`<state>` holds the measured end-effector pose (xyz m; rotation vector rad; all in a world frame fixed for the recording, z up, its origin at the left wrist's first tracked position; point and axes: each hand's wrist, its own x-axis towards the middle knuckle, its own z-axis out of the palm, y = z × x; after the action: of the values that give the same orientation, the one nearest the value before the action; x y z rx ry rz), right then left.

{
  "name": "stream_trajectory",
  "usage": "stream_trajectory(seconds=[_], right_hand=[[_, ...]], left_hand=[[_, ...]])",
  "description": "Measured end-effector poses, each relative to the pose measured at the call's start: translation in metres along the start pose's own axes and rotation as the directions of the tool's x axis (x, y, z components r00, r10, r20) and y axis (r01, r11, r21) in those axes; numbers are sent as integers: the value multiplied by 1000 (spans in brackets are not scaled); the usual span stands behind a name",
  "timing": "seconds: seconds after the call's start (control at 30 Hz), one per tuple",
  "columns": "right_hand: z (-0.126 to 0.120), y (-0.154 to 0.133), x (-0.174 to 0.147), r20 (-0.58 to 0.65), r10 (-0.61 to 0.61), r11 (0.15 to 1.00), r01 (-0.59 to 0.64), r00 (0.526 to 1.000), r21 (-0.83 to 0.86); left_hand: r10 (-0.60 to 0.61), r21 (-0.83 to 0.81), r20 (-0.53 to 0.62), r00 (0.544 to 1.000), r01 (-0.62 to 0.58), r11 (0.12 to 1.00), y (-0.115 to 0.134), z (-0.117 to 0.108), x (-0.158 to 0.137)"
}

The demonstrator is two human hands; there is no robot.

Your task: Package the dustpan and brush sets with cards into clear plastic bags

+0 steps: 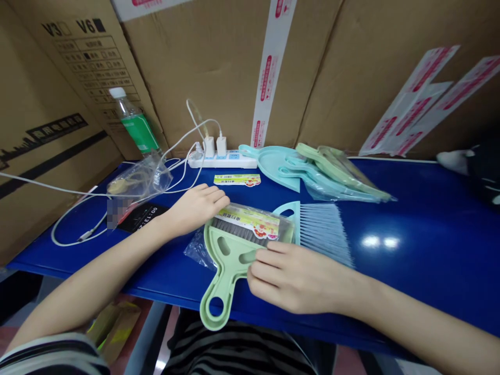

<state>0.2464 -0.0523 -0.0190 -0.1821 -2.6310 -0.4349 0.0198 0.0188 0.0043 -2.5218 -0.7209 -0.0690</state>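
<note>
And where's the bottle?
In the head view, the bottle is at upper left, in front of the cardboard, left of the power strip.

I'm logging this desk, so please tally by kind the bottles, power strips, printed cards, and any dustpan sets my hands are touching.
Bottle: 1
Power strip: 1
Printed cards: 2 (a loose card, and a second card with the green set)
Green dustpan set at your hands: 1
Total: 5

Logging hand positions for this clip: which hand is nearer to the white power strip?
Left. The left hand is on the near side of the white power strip; the right hand is farther, at the right side of the green dustpan.
</note>
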Motion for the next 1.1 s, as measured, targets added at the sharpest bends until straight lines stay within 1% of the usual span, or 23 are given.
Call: stream_trajectory(seconds=[0.13,0.27,0.4,0.5,0.57,0.7,0.77,0.87,0.93,0.97,1.03,1.1], right_hand=[[0,1,0,9,-3,1000,3,1000,6],[0,-2,1,-2,-14,1000,14,1000,21],[2,-6,2,-32,-8,998,10,999,54],[2,-7,2,-33,-6,998,8,999,66],[3,-8,2,-32,-12,998,14,999,58],[2,-9,1,-34,-23,998,25,999,54],[0,-8,1,-23,-8,998,9,1000,63],[-5,0,0,38,73,987,-78,997,138],[-7,8,-3,81,187,968,-198,979,153],[-7,14,-5,97,260,953,-271,961,133],[-5,24,-11,125,410,903,-421,904,84],[0,33,-17,138,514,846,-527,847,85]], left_hand=[[-104,13,29,994,104,995,0,3,0],[-205,-16,47,978,206,978,0,6,0],[-339,-37,126,932,346,938,-1,7,3],[-404,-40,160,901,415,909,-2,7,4],[-392,-36,145,909,400,916,-3,6,4],[-273,23,49,961,272,962,0,1,2],[-238,16,48,970,237,971,5,-4,0],[-205,-58,107,973,212,976,16,-10,-1],[-169,-111,148,975,186,976,22,-11,-1],[-152,-136,166,974,175,975,24,-10,-1],[-124,-182,198,972,161,970,26,-6,-1],[-99,-221,208,973,146,964,25,-3,0]])
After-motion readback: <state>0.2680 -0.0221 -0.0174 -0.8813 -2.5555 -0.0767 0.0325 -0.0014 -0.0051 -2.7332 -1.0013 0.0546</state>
